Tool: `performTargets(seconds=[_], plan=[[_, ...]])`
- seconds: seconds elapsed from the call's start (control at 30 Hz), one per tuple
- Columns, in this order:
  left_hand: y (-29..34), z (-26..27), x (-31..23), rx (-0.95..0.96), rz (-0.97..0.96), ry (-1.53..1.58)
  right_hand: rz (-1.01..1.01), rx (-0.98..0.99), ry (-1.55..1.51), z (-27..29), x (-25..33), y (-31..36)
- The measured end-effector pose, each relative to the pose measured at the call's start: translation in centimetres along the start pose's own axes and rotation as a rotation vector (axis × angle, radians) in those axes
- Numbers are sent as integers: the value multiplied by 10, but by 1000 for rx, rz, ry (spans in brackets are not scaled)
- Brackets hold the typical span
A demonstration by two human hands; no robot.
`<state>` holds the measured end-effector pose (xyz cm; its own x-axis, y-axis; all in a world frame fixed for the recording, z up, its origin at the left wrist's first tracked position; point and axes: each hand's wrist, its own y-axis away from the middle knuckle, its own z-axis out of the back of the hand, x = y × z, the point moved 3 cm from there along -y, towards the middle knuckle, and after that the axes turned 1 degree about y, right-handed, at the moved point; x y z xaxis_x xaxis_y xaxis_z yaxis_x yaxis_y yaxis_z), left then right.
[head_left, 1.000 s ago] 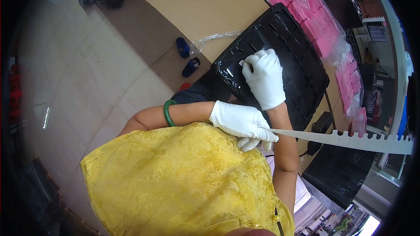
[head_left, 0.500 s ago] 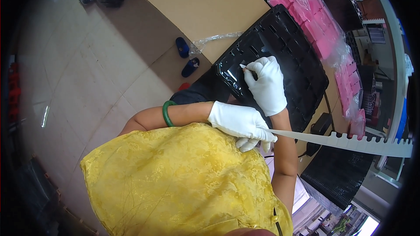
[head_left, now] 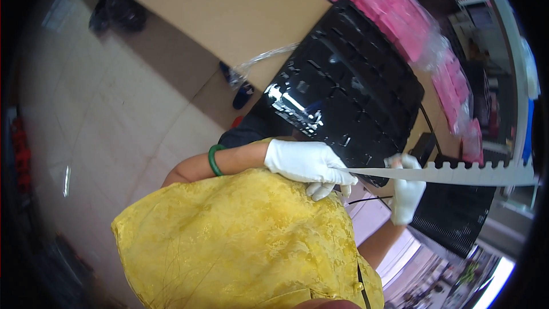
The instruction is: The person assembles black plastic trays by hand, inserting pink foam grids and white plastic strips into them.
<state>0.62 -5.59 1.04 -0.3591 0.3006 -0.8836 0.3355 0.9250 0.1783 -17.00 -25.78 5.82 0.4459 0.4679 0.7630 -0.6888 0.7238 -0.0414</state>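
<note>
My left hand (head_left: 306, 162), in a white glove with a green bangle above the wrist, is closed on the narrow end of a long white notched strip (head_left: 474, 174). The strip stretches out to the right, its teeth along the upper edge. My right hand (head_left: 407, 189), gloved in white too, is at the middle of that strip, partly covered by it. Its fingers are bent and smeared by motion, so their grip is unclear. Beyond both hands lies a shiny black moulded plastic tray (head_left: 349, 88) with slots and ridges.
Pink pieces in clear plastic wrap (head_left: 394, 14) line the tray's far right side. The tray rests on a tan tabletop (head_left: 229, 14). Dark blue slippers (head_left: 243, 96) lie on the floor at left, and black bags (head_left: 123, 14) stand farther back. A black ribbed stack (head_left: 452, 217) is at lower right.
My right hand has left the black tray, where it pinched a small white piece, and moved down and right to the strip. My left hand still holds the strip. The whole view has shifted slightly.
</note>
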Motion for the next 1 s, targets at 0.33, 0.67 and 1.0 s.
performTargets(seconds=[0.33,0.67,1.0], plan=[[-51,-17,-8,128,-31,-177,-961,-135,1074,114,-181,235],[-57,-27,-45,320,-149,-761,369,-702,162,111,37,95],[-16,-19,-33,23,-75,-670,719,13,704,-99,93,-323]])
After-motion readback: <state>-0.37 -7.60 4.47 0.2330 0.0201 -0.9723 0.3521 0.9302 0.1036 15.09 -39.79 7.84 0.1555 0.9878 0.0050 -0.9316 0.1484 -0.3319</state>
